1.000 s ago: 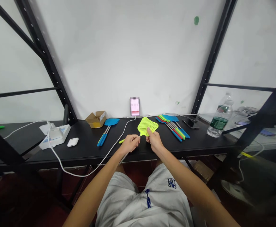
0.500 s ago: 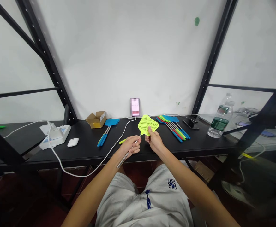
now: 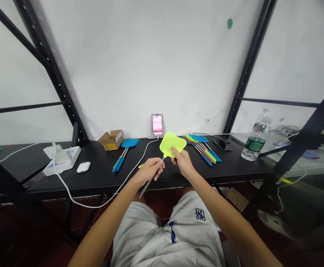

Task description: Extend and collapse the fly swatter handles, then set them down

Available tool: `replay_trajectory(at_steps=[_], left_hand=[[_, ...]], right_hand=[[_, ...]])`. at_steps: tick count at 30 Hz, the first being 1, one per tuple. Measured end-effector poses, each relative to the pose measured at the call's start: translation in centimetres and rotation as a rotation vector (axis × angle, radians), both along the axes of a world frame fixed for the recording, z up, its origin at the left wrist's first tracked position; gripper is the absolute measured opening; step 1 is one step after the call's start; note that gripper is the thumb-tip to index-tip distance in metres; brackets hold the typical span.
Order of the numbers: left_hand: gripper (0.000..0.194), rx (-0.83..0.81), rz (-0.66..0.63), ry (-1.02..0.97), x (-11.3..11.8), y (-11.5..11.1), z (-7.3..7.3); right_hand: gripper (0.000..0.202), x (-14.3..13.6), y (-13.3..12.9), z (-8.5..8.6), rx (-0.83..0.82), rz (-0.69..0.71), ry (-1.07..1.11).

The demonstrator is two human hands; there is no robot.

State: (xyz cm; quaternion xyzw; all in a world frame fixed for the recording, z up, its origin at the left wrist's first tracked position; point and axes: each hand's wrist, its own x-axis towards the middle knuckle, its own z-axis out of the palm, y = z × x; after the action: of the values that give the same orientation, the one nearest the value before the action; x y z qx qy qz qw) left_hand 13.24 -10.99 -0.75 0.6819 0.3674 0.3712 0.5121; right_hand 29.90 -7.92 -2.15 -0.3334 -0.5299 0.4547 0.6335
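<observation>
My right hand (image 3: 183,161) pinches the lower right edge of a yellow-green fly swatter head (image 3: 169,143), thumb on its perforated face. Just below the head, my left hand (image 3: 152,170) is closed around the thin metal rod (image 3: 145,188). The bare rod end slants down past the table's front edge. Behind my left hand a yellow-green piece (image 3: 140,166), which looks like a handle, lies on the table, mostly hidden.
Several fly swatters (image 3: 203,150) lie fanned at right, with blue ones (image 3: 122,157) at left. Around them are an open carton (image 3: 111,141), an earbud case (image 3: 83,167), a power strip (image 3: 67,159), a propped phone (image 3: 157,125), a dark phone (image 3: 222,144), bottles (image 3: 255,142) and a white cable (image 3: 74,201).
The fingers of my left hand have shifted around the rod and look a little looser. My right hand keeps its pinch on the swatter head. The whole view has moved slightly.
</observation>
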Motion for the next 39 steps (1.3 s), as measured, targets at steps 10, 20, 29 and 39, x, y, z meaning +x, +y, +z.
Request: replay_trajectory(at_steps=[10,20,29,39], left_hand=[[0.022,0.774,0.553,0.52,1.4,-1.1,-0.7],[0.025,0.753,0.435,0.538,0.4,-0.7,0.1],[0.027,0.41,0.206,0.212,-0.5,0.4,0.2],[0.029,-0.259,-0.225,-0.21,-1.3,-0.6,1.8]], right_hand=[[0.038,-0.7,-1.2,0.1,-0.04,-0.018,-0.031],[0.044,-0.7,-1.4,0.4,-0.026,0.028,-0.037],[0.048,-0.2,-0.1,-0.7,-0.006,0.11,-0.033],[0.044,1.4,0.0,0.5,0.082,0.239,-0.029]])
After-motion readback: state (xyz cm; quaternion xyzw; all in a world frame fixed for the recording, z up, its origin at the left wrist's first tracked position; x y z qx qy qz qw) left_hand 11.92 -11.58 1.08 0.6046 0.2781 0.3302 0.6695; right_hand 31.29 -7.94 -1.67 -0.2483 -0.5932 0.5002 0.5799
